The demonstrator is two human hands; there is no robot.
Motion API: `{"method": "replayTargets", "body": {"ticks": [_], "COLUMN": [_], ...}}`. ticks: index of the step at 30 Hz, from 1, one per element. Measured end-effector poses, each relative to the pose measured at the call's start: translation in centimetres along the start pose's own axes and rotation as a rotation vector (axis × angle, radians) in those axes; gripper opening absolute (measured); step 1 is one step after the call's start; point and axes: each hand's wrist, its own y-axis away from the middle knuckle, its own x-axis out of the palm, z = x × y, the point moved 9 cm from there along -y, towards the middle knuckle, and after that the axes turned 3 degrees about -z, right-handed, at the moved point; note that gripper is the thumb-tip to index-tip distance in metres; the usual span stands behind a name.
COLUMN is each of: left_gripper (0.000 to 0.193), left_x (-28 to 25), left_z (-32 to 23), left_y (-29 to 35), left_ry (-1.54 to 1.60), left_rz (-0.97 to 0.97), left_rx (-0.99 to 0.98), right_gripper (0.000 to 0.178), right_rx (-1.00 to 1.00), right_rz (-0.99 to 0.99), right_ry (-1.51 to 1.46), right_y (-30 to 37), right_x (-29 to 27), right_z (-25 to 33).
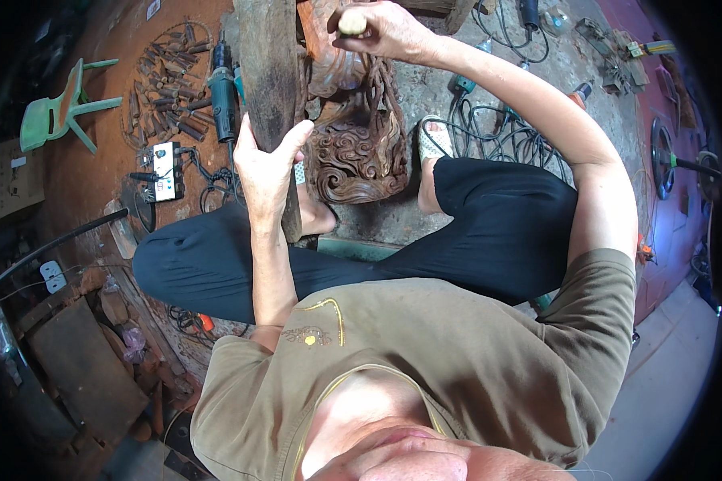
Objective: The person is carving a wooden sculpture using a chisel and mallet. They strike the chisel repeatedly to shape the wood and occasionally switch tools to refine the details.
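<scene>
Steadying a tall dark wooden beam (269, 72) with my left hand (263, 164), I have my fingers and thumb wrapped closed around its lower edge, just above my knee. The beam stands upright on the ground between my legs, running from my lap to the top of the view. Just to its right, touching or nearly touching it, sits one reddish-brown wood carving (359, 144) covered in deep scrolls and curls; its lower half looks fully cut with crisp swirls, while the upper part near my other hand seems smoother, so I judge the carving well advanced but not finished. My right hand (381, 30) is raised above that carving, closed tightly around one pale rounded tool handle (351, 22); the working end is hidden, so I cannot tell what tool it is. I am seated, black trousers over both legs, one white sandal (435, 138) showing on my right foot. Further out on the left, a round spread of many chisels (164, 84) lies on the ground, too many and too overlapped to count. Beside them lies one green power tool (223, 96), and below it one small white control box (164, 170) with a black cable. One green plastic chair (60, 112) lies tipped over at the far left. To the right, a tangle of dark cables (497, 136) covers the concrete floor.
</scene>
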Motion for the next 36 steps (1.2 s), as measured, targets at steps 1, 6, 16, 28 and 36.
{"method": "replayTargets", "body": {"ticks": [1,6,16,28,36], "left_gripper": [0.045,0.047,0.048,0.051,0.050], "left_x": [0.1,0.3,-0.1,-0.6,0.4], "left_z": [0.1,0.0,0.2,0.3,1.0], "left_y": [0.0,-0.1,-0.3,-0.6,-0.8], "left_ry": [0.008,-0.032,-0.017,-0.018,0.019], "left_rz": [0.005,0.010,-0.010,-0.031,0.000], "left_rx": [-0.007,0.002,-0.034,-0.062,-0.061], "right_gripper": [0.029,0.041,0.026,0.021,0.034], "right_rx": [-0.121,-0.191,-0.049,0.012,-0.139], "right_rz": [-0.003,0.176,0.098,0.269,-0.028], "right_ry": [0.128,0.383,0.012,0.001,0.285], "right_y": [0.2,2.0,3.3,4.3,0.3], "right_x": [0.1,2.3,1.9,2.5,-2.9], "right_z": [0.9,0.6,4.5,3.4,-1.2]}}
